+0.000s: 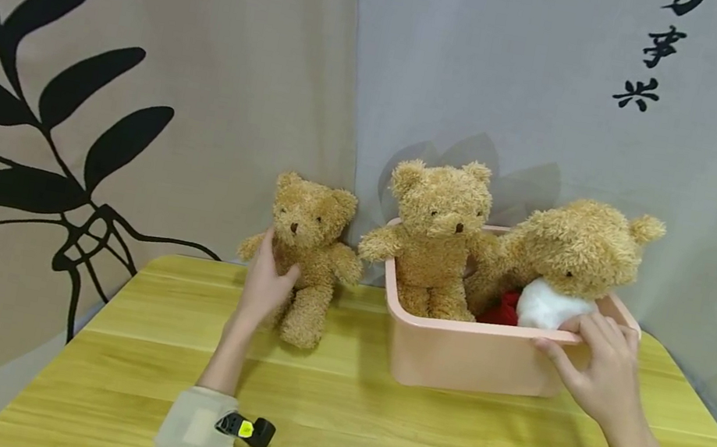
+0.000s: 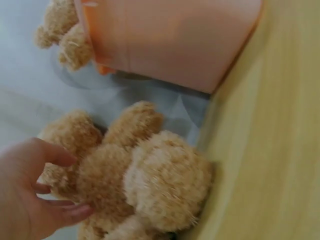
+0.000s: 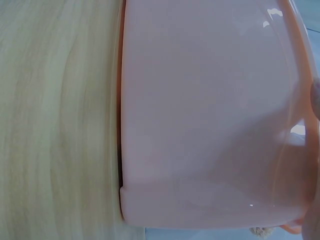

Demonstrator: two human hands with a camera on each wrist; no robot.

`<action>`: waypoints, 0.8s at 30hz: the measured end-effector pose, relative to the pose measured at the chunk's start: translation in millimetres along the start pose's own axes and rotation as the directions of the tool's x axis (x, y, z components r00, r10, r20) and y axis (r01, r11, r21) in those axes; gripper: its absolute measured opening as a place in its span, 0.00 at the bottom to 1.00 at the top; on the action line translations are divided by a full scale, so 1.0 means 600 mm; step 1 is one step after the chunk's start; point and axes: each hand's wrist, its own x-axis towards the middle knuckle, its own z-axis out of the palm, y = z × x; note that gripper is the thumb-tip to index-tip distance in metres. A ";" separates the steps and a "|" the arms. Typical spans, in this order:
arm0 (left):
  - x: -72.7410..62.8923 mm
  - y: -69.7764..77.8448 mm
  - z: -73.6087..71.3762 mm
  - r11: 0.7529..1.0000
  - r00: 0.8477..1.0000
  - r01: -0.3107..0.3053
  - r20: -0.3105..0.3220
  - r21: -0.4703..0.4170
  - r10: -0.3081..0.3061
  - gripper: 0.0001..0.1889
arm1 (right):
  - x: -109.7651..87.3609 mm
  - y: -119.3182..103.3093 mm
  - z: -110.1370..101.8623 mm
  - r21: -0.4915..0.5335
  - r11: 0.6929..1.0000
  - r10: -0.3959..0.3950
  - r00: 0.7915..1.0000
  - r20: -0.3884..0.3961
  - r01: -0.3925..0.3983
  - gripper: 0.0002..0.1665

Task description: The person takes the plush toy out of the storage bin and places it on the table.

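A small brown teddy bear [image 1: 316, 264] is propped upright on the table by the wall cloth. My left hand [image 1: 267, 279] touches its side with spread fingers, index up by its arm and thumb across its belly. In the left wrist view, the bear's arm [image 2: 57, 180] lies between thumb and index finger. My right hand [image 1: 601, 367] grips the front right rim of a pink plastic bin [image 1: 471, 361], thumb outside and fingers over the edge. Inside stands a second teddy bear [image 1: 436, 244]. Beside it a third teddy bear [image 1: 575, 248] leans over a fluffy white thing [image 1: 551, 307] and red fabric [image 1: 504, 309].
The wooden table [image 1: 324, 431] ends at a hanging cloth [image 1: 268, 82] with black leaf prints and characters. A second cloth panel [image 1: 499, 65] hangs behind the bin. A strapped black camera [image 1: 252, 431] sits on my left wrist.
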 end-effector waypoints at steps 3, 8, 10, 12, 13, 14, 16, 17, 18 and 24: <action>-0.002 0.013 -0.002 0.992 0.997 -0.060 -0.049 -0.115 0.054 0.43 | 0.000 -0.001 0.001 -0.009 1.000 -0.009 1.000 -0.013 0.009 0.39; -0.005 0.033 -0.002 0.966 0.987 -0.141 -0.111 -0.216 0.119 0.41 | 0.001 -0.004 0.002 -0.017 0.999 -0.028 0.999 -0.037 0.027 0.38; -0.004 0.040 0.000 0.956 0.979 -0.180 -0.138 -0.231 0.151 0.39 | 0.002 -0.004 0.002 -0.010 1.000 -0.025 0.999 -0.040 0.024 0.37; -0.005 0.045 0.001 0.944 0.970 -0.217 -0.163 -0.246 0.181 0.38 | 0.002 -0.004 0.001 -0.007 1.000 -0.016 0.999 -0.037 0.015 0.38; -0.005 0.048 0.002 0.939 0.965 -0.236 -0.176 -0.252 0.195 0.37 | 0.002 -0.005 0.000 -0.005 1.000 -0.012 0.999 -0.037 0.012 0.38; -0.005 0.050 0.003 0.932 0.959 -0.255 -0.189 -0.257 0.210 0.36 | 0.002 -0.005 0.001 0.000 1.000 -0.011 0.999 -0.041 0.011 0.38; -0.006 0.054 0.005 0.921 0.948 -0.289 -0.212 -0.262 0.237 0.35 | 0.002 -0.005 0.000 -0.001 1.000 -0.011 0.999 -0.043 0.011 0.38; -0.006 0.056 0.006 0.915 0.943 -0.305 -0.221 -0.263 0.250 0.34 | 0.002 -0.005 0.001 -0.002 1.000 -0.012 0.999 -0.042 0.012 0.38; -0.006 0.058 0.008 0.910 0.938 -0.318 -0.227 -0.265 0.262 0.34 | 0.002 -0.005 0.001 -0.004 1.000 -0.012 0.999 -0.039 0.012 0.38; -0.009 0.069 0.015 0.899 0.923 -0.364 -0.226 -0.244 0.313 0.31 | 0.000 -0.003 0.002 -0.010 1.000 -0.007 1.000 -0.021 0.007 0.39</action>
